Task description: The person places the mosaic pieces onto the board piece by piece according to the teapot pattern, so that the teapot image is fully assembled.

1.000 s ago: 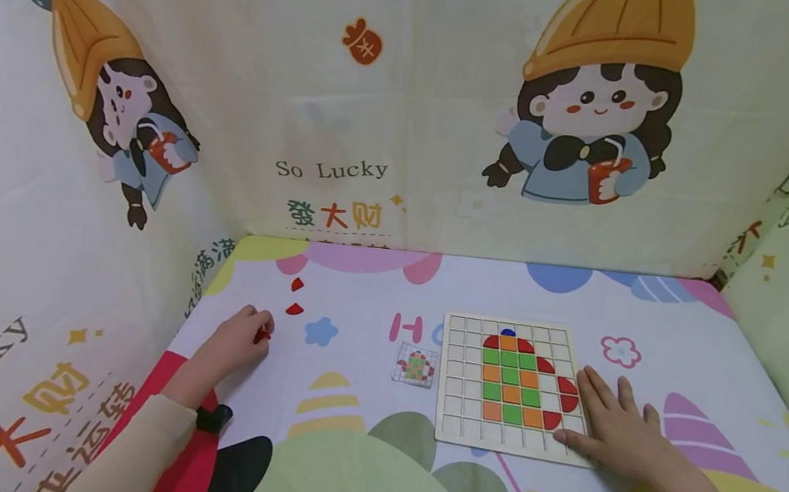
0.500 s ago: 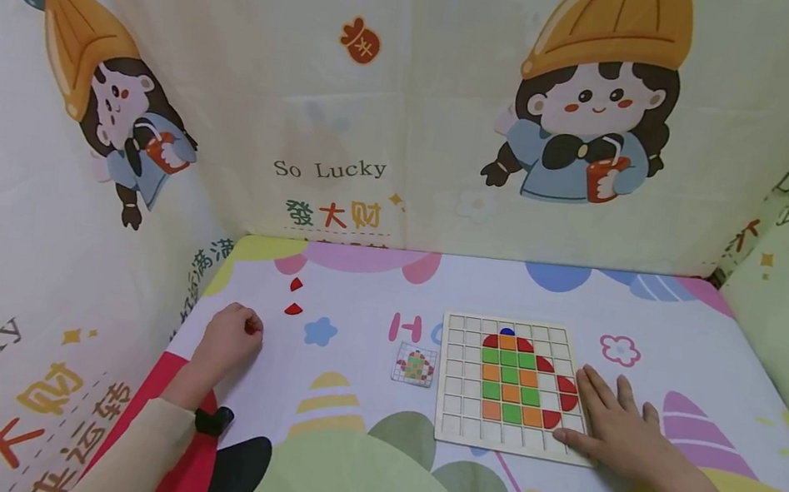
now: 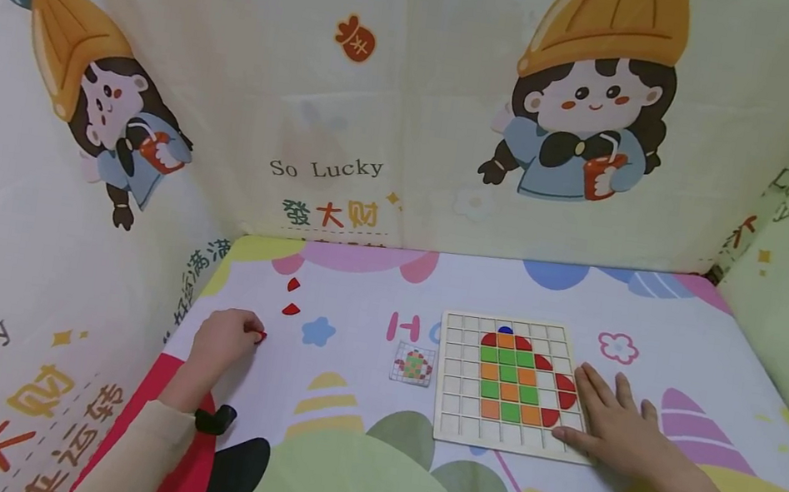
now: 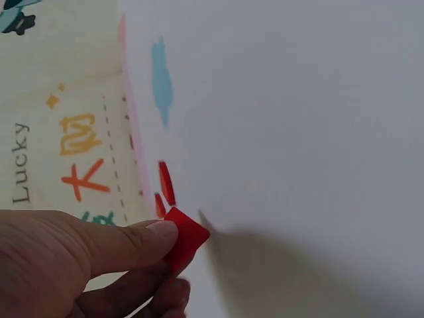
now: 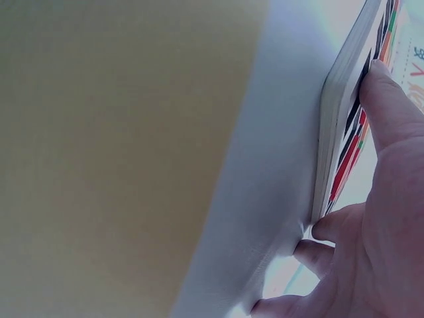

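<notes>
My left hand [image 3: 223, 346] is at the left of the table and pinches a red quarter-circle puzzle tile [image 4: 188, 240] between thumb and fingers. In the left wrist view the tile shows its flat face and a pointed corner. Two more red tiles [image 3: 290, 310] lie just beyond that hand. My right hand [image 3: 624, 431] rests with spread fingers along the right edge of a white grid board [image 3: 448, 423]; its thumb lies over the board's lower right part. Green and orange squares [image 3: 510, 392], red rounded tiles and one blue tile fill several cells.
A small pattern card [image 3: 412, 364] lies at the board's left side, printed with a similar coloured figure. The printed tablecloth [image 3: 349, 298] runs back to a hanging cloth wall [image 3: 445, 102], with more cloth at both sides.
My left hand drew back slightly left, and its fingers turned so that the red tile, hidden half a second ago, shows at the fingertips again. The right hand stays in place on the board.
</notes>
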A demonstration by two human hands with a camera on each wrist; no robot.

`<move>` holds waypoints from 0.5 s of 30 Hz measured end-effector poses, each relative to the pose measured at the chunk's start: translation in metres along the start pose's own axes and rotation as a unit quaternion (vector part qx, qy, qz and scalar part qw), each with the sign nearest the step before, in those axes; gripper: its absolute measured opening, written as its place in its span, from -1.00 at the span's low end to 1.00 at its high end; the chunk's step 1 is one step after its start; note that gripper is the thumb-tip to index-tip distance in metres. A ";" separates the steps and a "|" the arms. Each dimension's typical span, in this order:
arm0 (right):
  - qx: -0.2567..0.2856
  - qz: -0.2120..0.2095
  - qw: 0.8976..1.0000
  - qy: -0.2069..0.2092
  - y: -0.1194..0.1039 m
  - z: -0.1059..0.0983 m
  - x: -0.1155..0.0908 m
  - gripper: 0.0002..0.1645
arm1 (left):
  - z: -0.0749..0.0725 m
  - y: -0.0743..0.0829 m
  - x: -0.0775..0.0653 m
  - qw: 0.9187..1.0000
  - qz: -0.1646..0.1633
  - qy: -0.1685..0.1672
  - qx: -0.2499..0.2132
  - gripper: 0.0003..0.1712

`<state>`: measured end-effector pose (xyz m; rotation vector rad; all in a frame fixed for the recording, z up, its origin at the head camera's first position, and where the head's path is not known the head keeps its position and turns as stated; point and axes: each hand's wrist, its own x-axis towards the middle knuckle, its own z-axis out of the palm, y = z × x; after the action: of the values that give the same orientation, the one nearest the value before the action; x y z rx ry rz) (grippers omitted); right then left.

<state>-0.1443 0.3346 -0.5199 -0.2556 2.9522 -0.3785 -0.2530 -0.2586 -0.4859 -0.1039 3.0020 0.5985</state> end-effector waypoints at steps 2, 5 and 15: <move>0.002 0.001 1.000 -0.002 0.000 0.000 0.000 0.39 | 0.001 0.007 -0.001 0.999 0.004 -0.007 -0.031 -0.81; 0.003 0.005 1.000 -0.004 -0.001 -0.001 0.000 0.40 | 0.003 0.017 0.000 0.995 0.018 -0.037 -0.088 -0.84; -0.001 0.004 1.000 -0.003 -0.003 -0.002 0.001 0.40 | 0.016 0.048 -0.006 0.919 0.099 -0.228 -0.307 -0.71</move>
<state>-0.1450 0.3317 -0.5172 -0.2435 2.9465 -0.3735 -0.2497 -0.2081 -0.4821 0.2705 2.2956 1.3520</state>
